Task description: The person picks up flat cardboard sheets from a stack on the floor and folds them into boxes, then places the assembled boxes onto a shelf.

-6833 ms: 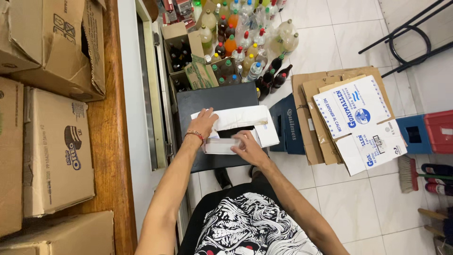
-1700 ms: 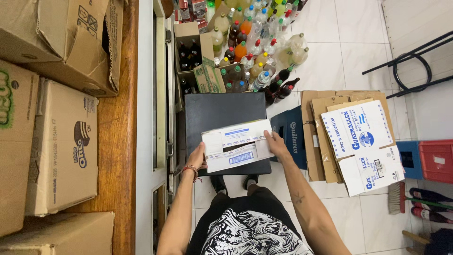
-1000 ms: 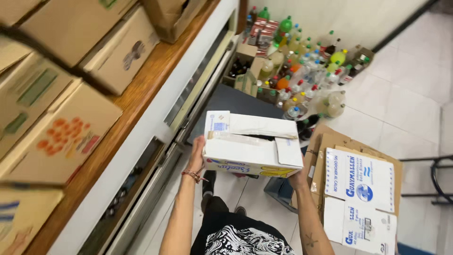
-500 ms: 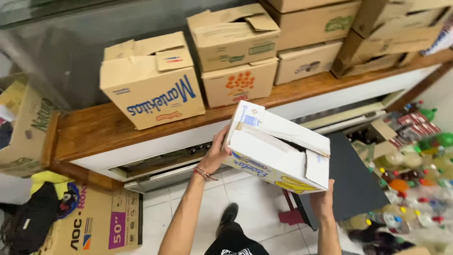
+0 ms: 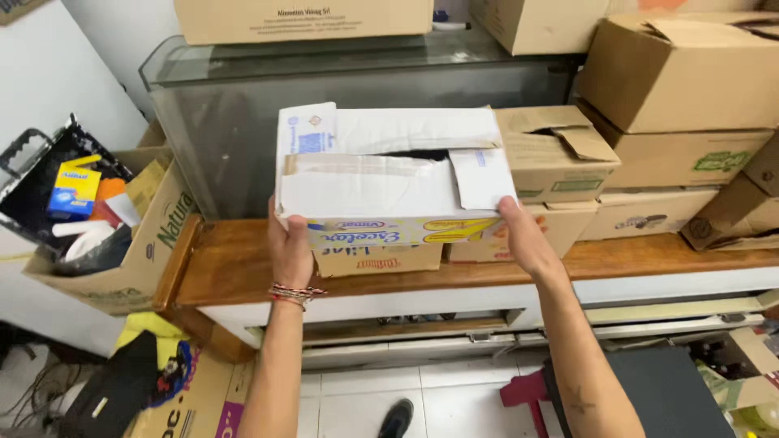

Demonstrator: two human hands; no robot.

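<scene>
I hold a white cardboard box (image 5: pixel 381 182) with loose top flaps between both hands, above a wooden shelf (image 5: pixel 235 268). My left hand (image 5: pixel 288 247) grips its lower left side; a beaded bracelet is on that wrist. My right hand (image 5: pixel 519 239) presses against its lower right corner. The box hovers in front of a small brown carton (image 5: pixel 377 261) that stands on the shelf. Its top flaps are partly open, with a dark gap showing between them.
Brown cartons (image 5: pixel 673 122) are stacked on the shelf to the right and on the glass case (image 5: pixel 219 89) behind. An open box of odds and ends (image 5: pixel 97 219) stands at the left. A black stool (image 5: pixel 665 393) and my shoe (image 5: pixel 398 418) are on the tiled floor.
I lifted the white box off the black stool, turned left with it and raised it to the wooden shelf. It was tilted half a second ago and is level now.
</scene>
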